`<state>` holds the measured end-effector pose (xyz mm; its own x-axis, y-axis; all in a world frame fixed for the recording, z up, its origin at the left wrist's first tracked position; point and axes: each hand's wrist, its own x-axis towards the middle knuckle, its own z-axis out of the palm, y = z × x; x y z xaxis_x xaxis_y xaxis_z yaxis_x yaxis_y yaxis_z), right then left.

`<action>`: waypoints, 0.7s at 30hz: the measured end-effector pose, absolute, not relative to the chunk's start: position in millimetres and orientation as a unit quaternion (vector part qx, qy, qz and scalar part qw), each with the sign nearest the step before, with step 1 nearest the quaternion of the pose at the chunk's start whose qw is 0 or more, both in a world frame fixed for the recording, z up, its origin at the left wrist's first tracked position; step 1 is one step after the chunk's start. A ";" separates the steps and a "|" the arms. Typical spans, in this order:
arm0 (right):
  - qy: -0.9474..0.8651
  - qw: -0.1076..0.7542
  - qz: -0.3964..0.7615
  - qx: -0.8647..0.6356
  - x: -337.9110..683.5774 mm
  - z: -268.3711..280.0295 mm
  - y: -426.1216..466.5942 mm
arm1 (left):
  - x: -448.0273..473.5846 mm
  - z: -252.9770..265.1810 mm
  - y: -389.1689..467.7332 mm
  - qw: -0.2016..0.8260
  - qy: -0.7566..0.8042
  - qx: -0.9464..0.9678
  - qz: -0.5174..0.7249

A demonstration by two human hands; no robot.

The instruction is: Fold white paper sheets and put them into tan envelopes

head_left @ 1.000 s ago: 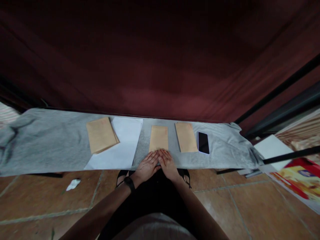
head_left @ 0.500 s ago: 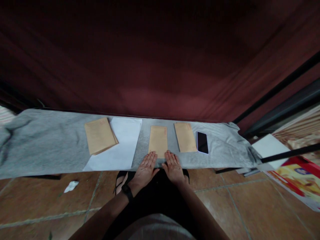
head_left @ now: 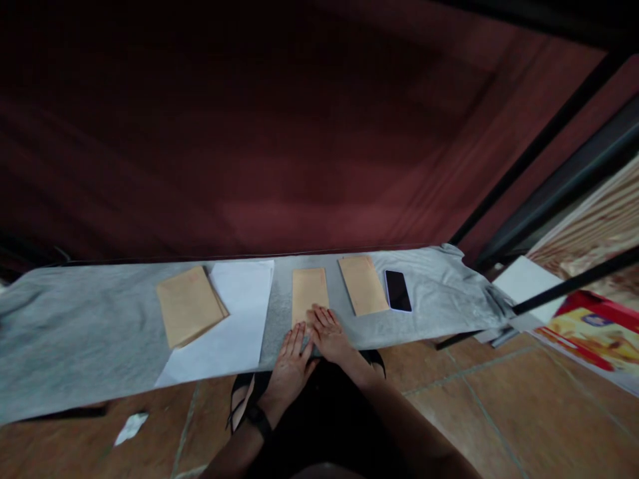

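Observation:
A brown paper envelope [head_left: 309, 289] lies flat on the grey cloth in front of me. My left hand [head_left: 291, 366], with a dark band at the wrist, rests by its near left corner, fingers stretched out. Across the envelope's near right part lies my right hand [head_left: 327, 334], palm down with extended fingers, close beside the left hand. The near edge of the envelope is hidden under the hands. Another brown envelope [head_left: 363, 286] lies slightly turned to the right. On the left, a small stack of brown envelopes [head_left: 190, 306] overlaps white paper sheets [head_left: 239, 319].
A phone [head_left: 398, 291] lies right of the envelopes on the narrow, cloth-covered table [head_left: 90, 319]. Dark red fabric [head_left: 299, 166] rises behind it. A colourful box [head_left: 594, 332] and black bars stand at the right. Crumpled white paper [head_left: 131, 429] lies on the tiled floor.
My right hand has moved left from the envelope's near right corner onto its near part, beside my left hand. The whole view has tilted and shifted slightly.

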<state>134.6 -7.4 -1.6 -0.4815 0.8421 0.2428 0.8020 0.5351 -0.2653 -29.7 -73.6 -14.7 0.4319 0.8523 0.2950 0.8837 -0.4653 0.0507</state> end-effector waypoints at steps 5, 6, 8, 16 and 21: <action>-0.830 0.181 0.066 -0.523 130.0 -6.8 29.1 | -31.0 -17.1 -72.5 0.072 -0.516 -0.839 -0.158; -0.824 0.185 0.066 -0.532 129.7 -6.7 37.5 | -31.3 -17.1 -72.3 0.074 -0.516 -0.838 -0.162; -0.810 0.194 0.064 -0.550 129.1 -5.8 53.6 | -31.9 -16.8 -72.0 0.078 -0.516 -0.837 -0.167; -0.775 0.204 0.063 -0.595 124.2 -1.5 81.9 | -33.2 -20.6 -72.3 0.090 -0.509 -0.840 -0.165; -0.777 0.189 0.037 -0.599 124.4 -6.2 53.3 | -31.7 -21.3 -74.1 0.096 -0.512 -0.837 -0.169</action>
